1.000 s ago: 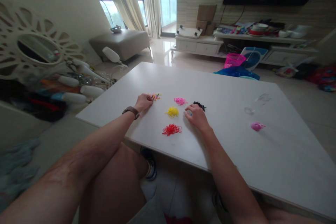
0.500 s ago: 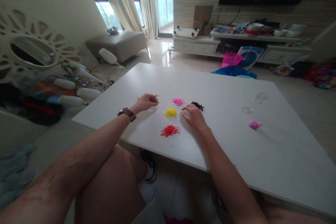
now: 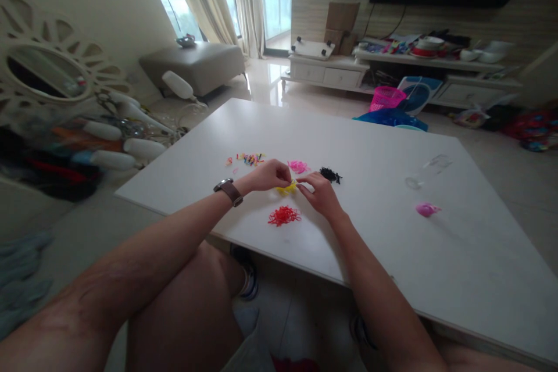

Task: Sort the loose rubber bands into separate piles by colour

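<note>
The white table (image 3: 370,232) is the largest thing here. Its clock centre is taken at the yellow pile (image 3: 284,190) of small bands, with twelve at the far side. The left hand (image 3: 272,175), its arm entering from eight o'clock, is now over this pile, covering part of it; half a second ago it was at the mixed-colour pile (image 3: 253,159), which lies at ten o'clock and is now in full sight. The left fingers are curled inward, but whether their tips are clamped on a band, one cannot tell. The right hand (image 3: 321,193), from five o'clock, is almost in the same place as before. Its finger and thumb point to the left fingertips, very near; one cannot tell if they are together or apart at the ends. Near three o'clock, well apart from the hands, lies the clear container (image 3: 440,164), unmoved. The red pile (image 3: 284,216) stays at six o'clock, the black pile (image 3: 330,175) at half past two, just beside the right hand, and the pink pile (image 3: 298,167) at one. The small purple-pink object (image 3: 428,209) remains just after three o'clock.
</note>
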### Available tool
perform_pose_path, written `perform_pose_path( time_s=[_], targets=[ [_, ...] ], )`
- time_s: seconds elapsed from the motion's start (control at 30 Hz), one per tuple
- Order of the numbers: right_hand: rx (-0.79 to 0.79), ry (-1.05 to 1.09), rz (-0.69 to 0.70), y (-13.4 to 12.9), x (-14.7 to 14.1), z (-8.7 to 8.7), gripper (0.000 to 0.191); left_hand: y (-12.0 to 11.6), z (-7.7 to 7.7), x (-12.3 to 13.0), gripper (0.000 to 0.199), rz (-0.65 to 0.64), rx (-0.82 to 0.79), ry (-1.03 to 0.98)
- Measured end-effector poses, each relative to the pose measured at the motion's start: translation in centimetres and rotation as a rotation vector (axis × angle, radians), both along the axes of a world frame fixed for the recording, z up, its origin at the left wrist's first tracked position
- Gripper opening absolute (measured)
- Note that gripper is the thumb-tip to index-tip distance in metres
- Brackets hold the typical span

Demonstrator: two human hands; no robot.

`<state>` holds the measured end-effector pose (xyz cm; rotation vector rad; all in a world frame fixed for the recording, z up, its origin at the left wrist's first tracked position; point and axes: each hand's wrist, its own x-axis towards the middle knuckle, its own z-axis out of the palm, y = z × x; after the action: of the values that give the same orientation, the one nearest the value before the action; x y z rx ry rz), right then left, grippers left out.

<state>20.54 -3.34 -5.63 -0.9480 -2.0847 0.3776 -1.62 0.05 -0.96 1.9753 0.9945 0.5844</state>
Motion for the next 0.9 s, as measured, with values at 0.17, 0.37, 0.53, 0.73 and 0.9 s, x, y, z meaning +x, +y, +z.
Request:
perform_pose_path(
  time_s=[0.17, 0.37, 0.53, 0.73, 0.9],
  targets=[
    [0.004, 0.019, -0.005, -0.1, -0.1, 0.0, 0.009, 0.0, 0.2, 0.2, 0.008, -0.005, -0.007, -0.017],
    [0.005, 0.036, -0.024, -0.3, -0.1, 0.3, 0.011, 0.3, 0.3, -0.6, 0.013, 0.044, -0.018, 0.015],
    [-0.013, 0.031, -0.056, -0.3, -0.1, 0.3, 0.011, 0.4, 0.8, -1.2, 0.012, 0.122, 0.098, 0.021],
    [-0.024, 0.024, -0.080, -0.2, -0.1, 0.2, 0.011, 0.3, 0.9, -1.3, 0.005, 0.187, 0.076, 0.069],
    [-0.031, 0.007, -0.086, -0.1, 0.0, 0.0, 0.010, 0.4, 0.5, -1.4, 0.011, 0.206, 0.062, 0.068]
  ],
)
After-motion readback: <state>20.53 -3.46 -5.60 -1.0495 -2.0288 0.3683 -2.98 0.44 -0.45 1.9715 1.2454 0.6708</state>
